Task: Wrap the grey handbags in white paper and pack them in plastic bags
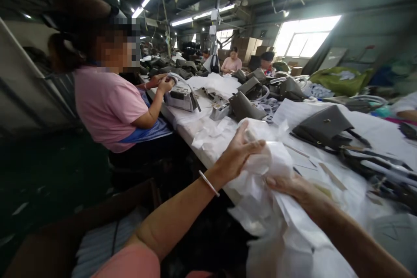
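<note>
Between my two hands is a bunched mass of thin white wrapping paper [276, 158], its loose sheets hanging down over the table's near edge. My left hand [239, 152], with a white bangle on the wrist, grips the paper's upper left side with thumb and fingers. From the lower right, my right hand [288, 184] holds the same paper, its thumb on top and most fingers hidden under the sheets. Whether anything is wrapped inside cannot be seen. A dark grey handbag [322, 126] lies to the right, apart from my hands.
A co-worker in a pink top [100, 104] sits at the left, hands on a grey and white handbag [182, 97]. More grey bags [246, 106] and straps are heaped along the white-covered table [208, 156]. A carton [52, 234] with white rolls stands below left.
</note>
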Tool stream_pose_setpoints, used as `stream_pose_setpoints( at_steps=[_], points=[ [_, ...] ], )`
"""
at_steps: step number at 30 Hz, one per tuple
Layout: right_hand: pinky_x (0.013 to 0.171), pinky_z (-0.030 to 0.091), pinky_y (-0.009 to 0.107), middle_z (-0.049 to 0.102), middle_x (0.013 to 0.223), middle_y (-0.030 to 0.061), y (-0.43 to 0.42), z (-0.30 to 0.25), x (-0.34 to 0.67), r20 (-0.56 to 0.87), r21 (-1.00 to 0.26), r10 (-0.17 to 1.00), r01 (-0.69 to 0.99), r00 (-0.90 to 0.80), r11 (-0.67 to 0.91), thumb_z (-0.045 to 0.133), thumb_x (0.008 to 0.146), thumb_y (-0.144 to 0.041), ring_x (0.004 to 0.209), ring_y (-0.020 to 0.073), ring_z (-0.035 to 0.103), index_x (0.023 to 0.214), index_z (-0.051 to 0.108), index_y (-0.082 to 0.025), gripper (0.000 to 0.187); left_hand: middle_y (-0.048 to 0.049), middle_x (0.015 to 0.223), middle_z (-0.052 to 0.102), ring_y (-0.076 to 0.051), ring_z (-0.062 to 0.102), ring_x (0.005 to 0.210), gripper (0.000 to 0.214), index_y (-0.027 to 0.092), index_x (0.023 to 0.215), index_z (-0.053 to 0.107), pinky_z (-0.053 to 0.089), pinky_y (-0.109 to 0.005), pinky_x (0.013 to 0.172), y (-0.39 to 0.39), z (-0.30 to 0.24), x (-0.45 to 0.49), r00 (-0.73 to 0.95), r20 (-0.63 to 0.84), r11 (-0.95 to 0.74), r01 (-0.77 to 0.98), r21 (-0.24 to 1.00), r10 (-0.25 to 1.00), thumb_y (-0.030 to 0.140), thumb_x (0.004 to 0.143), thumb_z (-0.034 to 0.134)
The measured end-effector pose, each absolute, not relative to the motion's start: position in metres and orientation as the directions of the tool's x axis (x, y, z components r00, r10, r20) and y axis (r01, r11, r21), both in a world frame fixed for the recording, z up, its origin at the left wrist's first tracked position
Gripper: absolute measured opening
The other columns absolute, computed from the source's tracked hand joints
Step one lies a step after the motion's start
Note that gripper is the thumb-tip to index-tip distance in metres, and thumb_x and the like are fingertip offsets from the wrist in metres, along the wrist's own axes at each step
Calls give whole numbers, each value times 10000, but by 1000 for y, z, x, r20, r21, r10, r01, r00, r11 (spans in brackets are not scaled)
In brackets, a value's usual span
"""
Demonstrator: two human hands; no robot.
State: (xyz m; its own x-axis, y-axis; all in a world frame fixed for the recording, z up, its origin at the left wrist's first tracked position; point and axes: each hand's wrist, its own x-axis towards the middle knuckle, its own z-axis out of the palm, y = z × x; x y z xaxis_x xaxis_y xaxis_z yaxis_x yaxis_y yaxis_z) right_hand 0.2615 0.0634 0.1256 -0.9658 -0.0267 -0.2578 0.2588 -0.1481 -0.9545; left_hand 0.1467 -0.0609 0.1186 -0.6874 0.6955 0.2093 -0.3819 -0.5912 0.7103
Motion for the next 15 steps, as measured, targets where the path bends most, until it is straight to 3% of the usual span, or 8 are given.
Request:
stream_pose_setpoints(
  at_steps=[3,5,10,13,15],
  points=[
    [734,576,323,745,941,77,36,112,258,-306,-921,-133,328,-943,-208,836,653,-403,757,223,698,1139,689,-180,555,-8,987,685,-126,674,758,846,278,1458,388,541,-216,711,-97,91,131,-800,142,-708,-416,570,584,182,723,796],
    [696,573,297,742,886,68,21,100,251,-331,-895,-193,372,-924,-246,835,646,-374,726,205,692,1127,689,-167,544,-22,1053,692,-140,687,846,759,266,1414,437,549,-232,773,-126,69,117,-870,96,-741,-347,575,483,131,738,753],
    [714,600,336,738,838,69,3,86,229,-406,-807,-324,501,-855,-312,819,658,-291,726,216,711,1158,649,-149,547,-57,1101,703,-172,697,919,718,228,1398,426,551,-281,824,-225,18,81,-990,-41,-635,-116,763,131,126,747,711],
    [713,611,329,738,810,75,2,88,211,-472,-766,-315,560,-824,-316,775,706,-272,714,216,723,1125,643,-130,461,-73,1109,706,-189,696,986,704,242,1403,402,540,-304,850,-296,-8,77,-993,-32,-487,27,873,-111,178,775,713],
    [682,611,307,738,792,88,0,90,195,-517,-760,-271,581,-812,-291,716,765,-313,681,209,721,1078,652,-114,376,-73,1060,720,-190,699,974,587,215,1311,495,536,-293,836,-335,-22,84,-978,-57,-393,27,919,-201,222,773,730]
  ],
)
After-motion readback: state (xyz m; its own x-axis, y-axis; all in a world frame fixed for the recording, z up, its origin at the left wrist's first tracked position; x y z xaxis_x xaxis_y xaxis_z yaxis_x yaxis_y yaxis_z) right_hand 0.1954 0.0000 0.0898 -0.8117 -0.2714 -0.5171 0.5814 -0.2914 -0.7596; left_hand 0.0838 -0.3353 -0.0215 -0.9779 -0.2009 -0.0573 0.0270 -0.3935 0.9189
